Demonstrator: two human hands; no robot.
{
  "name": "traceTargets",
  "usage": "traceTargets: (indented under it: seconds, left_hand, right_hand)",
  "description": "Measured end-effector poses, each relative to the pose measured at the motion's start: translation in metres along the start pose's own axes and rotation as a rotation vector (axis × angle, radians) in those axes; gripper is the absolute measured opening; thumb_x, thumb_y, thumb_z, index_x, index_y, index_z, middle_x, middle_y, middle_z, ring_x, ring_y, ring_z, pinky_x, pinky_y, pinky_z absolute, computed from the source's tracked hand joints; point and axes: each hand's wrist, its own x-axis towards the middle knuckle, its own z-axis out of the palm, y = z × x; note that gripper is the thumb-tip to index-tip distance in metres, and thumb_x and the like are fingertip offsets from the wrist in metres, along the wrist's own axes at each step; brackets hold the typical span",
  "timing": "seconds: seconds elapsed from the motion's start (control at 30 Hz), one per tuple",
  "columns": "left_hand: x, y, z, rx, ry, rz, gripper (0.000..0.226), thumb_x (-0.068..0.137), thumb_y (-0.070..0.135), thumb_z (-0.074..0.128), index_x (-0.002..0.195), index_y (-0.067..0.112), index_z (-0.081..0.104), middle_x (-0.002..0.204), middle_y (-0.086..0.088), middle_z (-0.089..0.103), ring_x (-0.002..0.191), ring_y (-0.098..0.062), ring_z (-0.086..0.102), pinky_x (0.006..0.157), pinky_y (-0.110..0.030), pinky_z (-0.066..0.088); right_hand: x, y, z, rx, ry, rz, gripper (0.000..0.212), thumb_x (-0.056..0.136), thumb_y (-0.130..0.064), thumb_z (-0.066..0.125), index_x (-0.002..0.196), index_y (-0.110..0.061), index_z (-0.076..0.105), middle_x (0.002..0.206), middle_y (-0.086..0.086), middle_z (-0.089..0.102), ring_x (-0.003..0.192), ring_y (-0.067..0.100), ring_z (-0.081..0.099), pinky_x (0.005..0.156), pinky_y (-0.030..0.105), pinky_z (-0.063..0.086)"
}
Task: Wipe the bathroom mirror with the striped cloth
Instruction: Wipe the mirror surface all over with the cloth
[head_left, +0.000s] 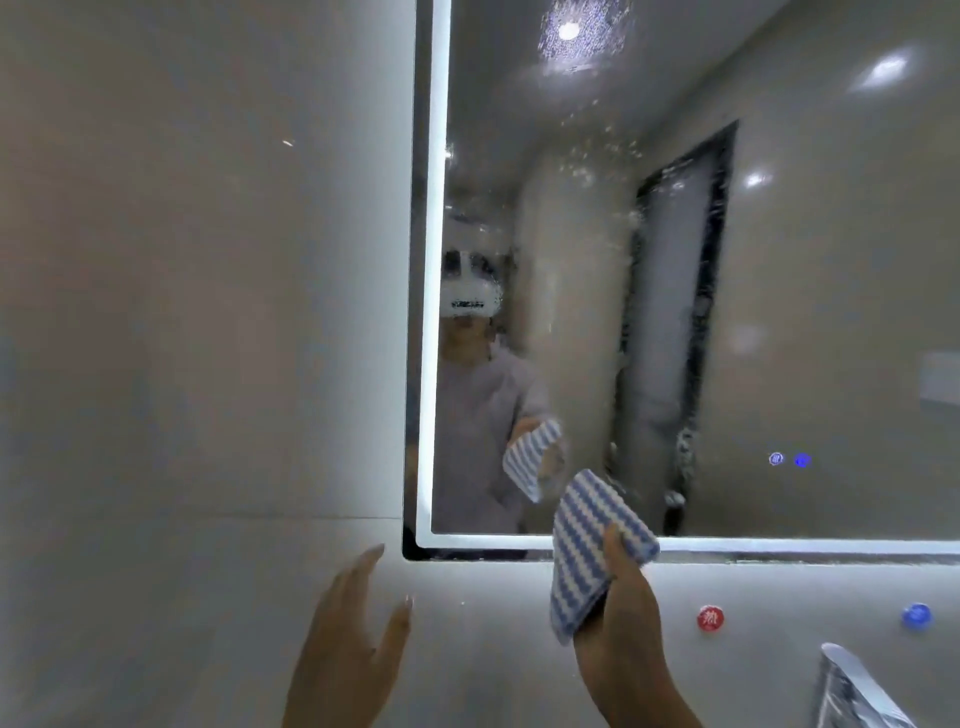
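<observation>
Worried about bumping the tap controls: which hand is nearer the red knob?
Right. The right hand, holding the striped cloth, is just left of the red knob; the left hand is much farther left, beyond the right one.

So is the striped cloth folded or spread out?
Folded: the striped cloth is a doubled pad pinched in the right hand.
</observation>
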Motion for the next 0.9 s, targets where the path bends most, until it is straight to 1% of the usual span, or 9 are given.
traceTargets:
  seconds: [0.03,0.1,0.2,0.33,0.4,0.5,0.63,0.77,0.9]
  left_hand:
    - [0.012,0.005,0.000,0.043,0.076,0.030,0.068,0.074,0.063,0.043,0.137,0.039,0.036,0.141,-0.002,0.045,0.131,-0.021,0.040,0.104,-0.027,0.028]
    - [0.044,0.012,-0.002,0.194,0.211,0.195,0.066,0.082,0.046,0.044,0.140,0.016,0.038,0.144,-0.007,0.042,0.134,-0.019,0.036,0.105,-0.030,0.029]
    - [0.103,0.021,-0.007,0.391,0.228,0.398,0.070,0.086,0.037,0.048,0.146,0.010,0.023,0.154,-0.010,0.026,0.142,-0.021,0.018,0.106,-0.037,0.028]
    - [0.156,0.026,-0.002,0.638,0.177,0.565,0.069,0.092,0.031,0.043,0.148,0.006,0.010,0.156,-0.017,0.012,0.144,-0.035,0.011,0.110,-0.049,0.029]
    - [0.172,0.026,-0.002,0.696,0.178,0.596,0.069,0.093,0.033,0.040,0.148,0.006,0.010,0.157,-0.016,0.009,0.144,-0.034,0.007,0.111,-0.050,0.027]
    - [0.189,0.030,-0.005,0.761,0.200,0.637,0.067,0.095,0.034,0.038,0.148,0.003,0.012,0.157,-0.017,0.007,0.145,-0.033,0.005,0.113,-0.050,0.025]
    - [0.207,0.047,-0.004,0.796,0.244,0.733,0.059,0.097,0.032,0.034,0.146,0.001,0.022,0.156,-0.017,0.014,0.144,-0.032,0.011,0.114,-0.048,0.024]
    - [0.215,0.048,0.010,0.777,0.286,0.773,0.053,0.101,0.029,0.029,0.144,-0.002,0.027,0.154,-0.019,0.019,0.143,-0.034,0.014,0.115,-0.046,0.022]
    - [0.216,0.043,0.017,0.755,0.345,0.776,0.052,0.102,0.028,0.025,0.144,-0.003,0.023,0.153,-0.021,0.018,0.143,-0.036,0.014,0.115,-0.046,0.022]
  right_hand:
    - [0.014,0.003,-0.002,0.058,0.017,-0.051,0.045,0.091,-0.039,0.057,0.127,-0.012,0.051,0.143,0.008,0.047,0.128,0.027,0.045,0.113,0.038,0.029]
    - [0.021,-0.006,0.008,-0.009,0.015,-0.076,0.031,0.098,-0.031,0.044,0.122,-0.011,0.050,0.141,0.008,0.049,0.129,0.026,0.046,0.114,0.039,0.030]
    - [0.031,-0.018,0.033,-0.196,-0.010,-0.254,0.040,0.100,-0.029,0.041,0.136,-0.012,0.044,0.136,0.003,0.050,0.124,0.021,0.048,0.108,0.033,0.034]
    - [0.056,-0.025,0.055,-0.617,-0.123,-0.693,0.034,0.100,-0.031,0.044,0.123,-0.007,0.049,0.105,0.005,0.058,0.090,0.016,0.058,0.081,0.031,0.043]
    - [0.079,-0.015,0.061,-0.744,-0.293,-0.839,0.050,0.095,-0.037,0.045,0.138,-0.011,0.041,0.127,-0.004,0.055,0.111,0.011,0.056,0.093,0.033,0.048]
    - [0.128,0.018,0.054,-1.101,-0.433,-1.011,0.062,0.097,-0.020,0.044,0.153,-0.023,0.018,0.159,-0.002,0.020,0.146,0.022,0.019,0.115,0.052,0.027]
    - [0.151,0.051,0.025,-1.831,-0.359,-1.334,0.074,0.095,-0.054,0.035,0.153,-0.013,0.014,0.160,0.012,0.014,0.148,0.027,0.005,0.117,0.051,0.009]
    - [0.147,0.067,-0.008,-1.997,-0.473,-1.396,0.081,0.092,-0.068,0.032,0.153,-0.017,0.017,0.161,0.005,0.011,0.149,0.024,0.007,0.119,0.046,0.005]
    - [0.143,0.070,-0.036,-2.047,-0.697,-1.508,0.060,0.096,-0.055,0.035,0.148,-0.025,0.033,0.158,-0.005,0.021,0.148,0.014,0.010,0.121,0.039,0.000]
